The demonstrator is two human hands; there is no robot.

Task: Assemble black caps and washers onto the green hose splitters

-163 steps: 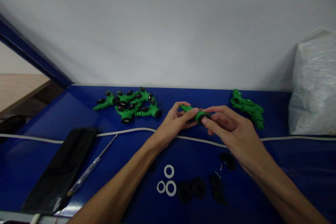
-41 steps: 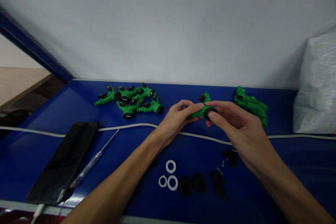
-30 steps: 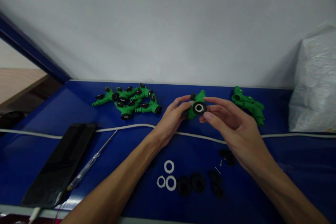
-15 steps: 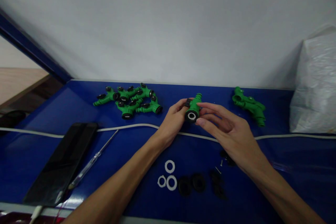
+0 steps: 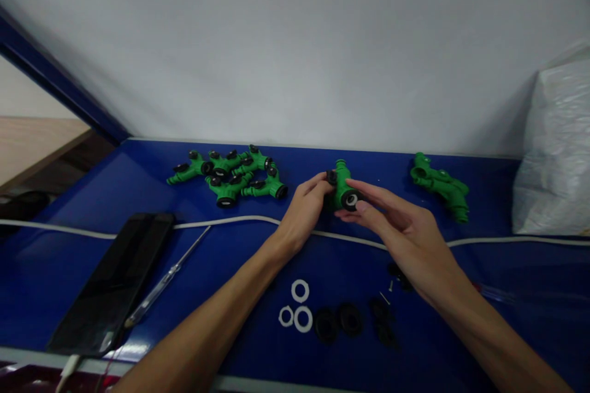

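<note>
Both hands hold one green hose splitter (image 5: 342, 187) above the blue table (image 5: 138, 190). My left hand (image 5: 304, 212) grips its left side by a black knob. My right hand (image 5: 399, 233) pinches its near end, where a black collar with a white ring inside faces me. A pile of several green splitters with black knobs and collars (image 5: 230, 175) lies far left. Bare green splitter bodies (image 5: 440, 187) lie far right.
Three white rings (image 5: 295, 310), black collars (image 5: 338, 322), black knobs (image 5: 400, 276) and small screws lie near me. A white cable (image 5: 221, 221) crosses the table. A black phone (image 5: 110, 282) and a screwdriver (image 5: 166, 279) lie left; a white plastic bag (image 5: 555, 153) stands right.
The splitter has been turned in my hands: its black collared end, first pointing right, now faces me, and a knobbed branch points away. My hands stayed at the same spot.
</note>
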